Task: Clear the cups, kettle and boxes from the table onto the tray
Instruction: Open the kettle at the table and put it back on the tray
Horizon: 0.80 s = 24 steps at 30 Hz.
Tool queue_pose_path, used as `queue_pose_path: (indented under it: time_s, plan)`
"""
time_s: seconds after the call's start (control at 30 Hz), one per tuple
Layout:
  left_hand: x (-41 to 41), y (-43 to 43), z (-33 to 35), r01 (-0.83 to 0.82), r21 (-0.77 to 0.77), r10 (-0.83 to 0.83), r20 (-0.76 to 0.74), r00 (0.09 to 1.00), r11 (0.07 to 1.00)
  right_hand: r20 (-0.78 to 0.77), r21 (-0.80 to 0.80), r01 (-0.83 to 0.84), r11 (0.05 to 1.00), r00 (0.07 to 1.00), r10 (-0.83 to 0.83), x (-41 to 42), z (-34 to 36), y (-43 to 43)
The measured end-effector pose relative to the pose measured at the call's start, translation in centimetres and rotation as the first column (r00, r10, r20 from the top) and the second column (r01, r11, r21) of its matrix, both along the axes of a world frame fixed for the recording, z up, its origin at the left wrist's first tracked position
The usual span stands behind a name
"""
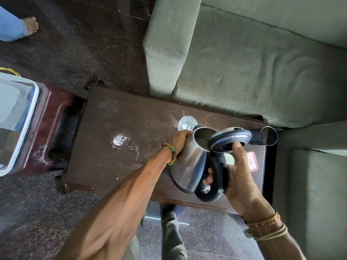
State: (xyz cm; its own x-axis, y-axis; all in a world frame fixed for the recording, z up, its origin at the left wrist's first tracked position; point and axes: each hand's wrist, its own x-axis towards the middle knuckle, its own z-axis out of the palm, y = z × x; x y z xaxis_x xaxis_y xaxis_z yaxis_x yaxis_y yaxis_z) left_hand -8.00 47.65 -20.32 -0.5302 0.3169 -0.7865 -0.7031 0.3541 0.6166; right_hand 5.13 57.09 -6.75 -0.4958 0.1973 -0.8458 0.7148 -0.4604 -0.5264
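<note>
Plainly the kettle [189, 162] is the thing in hand. It is a steel-bodied one with a black handle [218, 164], and it sits tilted at the right end of the bench [112, 109], close to the near edge. Its lid [231, 137] is swung up, so the inside shows.

It will probably feel rigid and fairly heavy, more so if water remains, which cannot be told. The polished wall looks slippery, so the handle is the sure place to carry it. The lid should go down first, lest it flap or spill on the way.

Both hands are clamped on it. The left hand [181, 141] reaches in over the near edge with a long, straight forearm and wraps the upper body beside the spout. The right hand [238, 181] comes from the near right corner with its fingers curled round the handle, and one finger [237, 147] is raised against the underside of the lid.

A clear glass cup [185, 123] stands just behind the kettle and very near the left knuckles, so it could easily be knocked. Another glass [120, 140] sits mid-bench, a black tumbler [266, 136] lies at the far right corner, and a red box [252, 162] is partly hidden by the right hand. What appears to be the tray [48, 102], reddish-brown, lies beyond the left end, well apart from the kettle.
</note>
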Motion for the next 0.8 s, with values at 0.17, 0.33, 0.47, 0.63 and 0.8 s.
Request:
queue_pose_path:
  time_s: [0.17, 0.33, 0.47, 0.63, 0.8]
  plan:
    - [-0.4, -0.3, 2.0, 0.018, 0.086, -0.007, -0.121, 0.993, 0.996, -0.031, 0.024, -0.029, 0.999, 0.999, 0.029, 0.2, 1.1, -1.2]
    - [-1.1, -1.4, 4.7, -0.034, 0.188, 0.07, -0.191, 0.979, 0.982, 0.013, 0.091, -0.043, 0.995, 0.999, 0.042, 0.0, 2.4, -2.6]
    - [-1.7, -3.5, 7.9, -0.085, 0.256, 0.148, -0.234, 0.961, 0.963, -0.013, 0.178, -0.075, 0.981, 0.997, 0.079, -0.4, 4.2, -4.2]
    - [-2.6, -6.4, 11.4, -0.178, 0.279, 0.262, -0.3, 0.917, 0.944, -0.055, 0.413, -0.2, 0.888, 0.968, 0.244, -0.6, 6.9, -7.2]
    - [-4.1, -9.8, 14.8, -0.272, 0.297, 0.369, -0.351, 0.861, 0.915, 0.024, 0.711, -0.222, 0.668, 0.956, 0.292, -2.0, 9.0, -11.3]
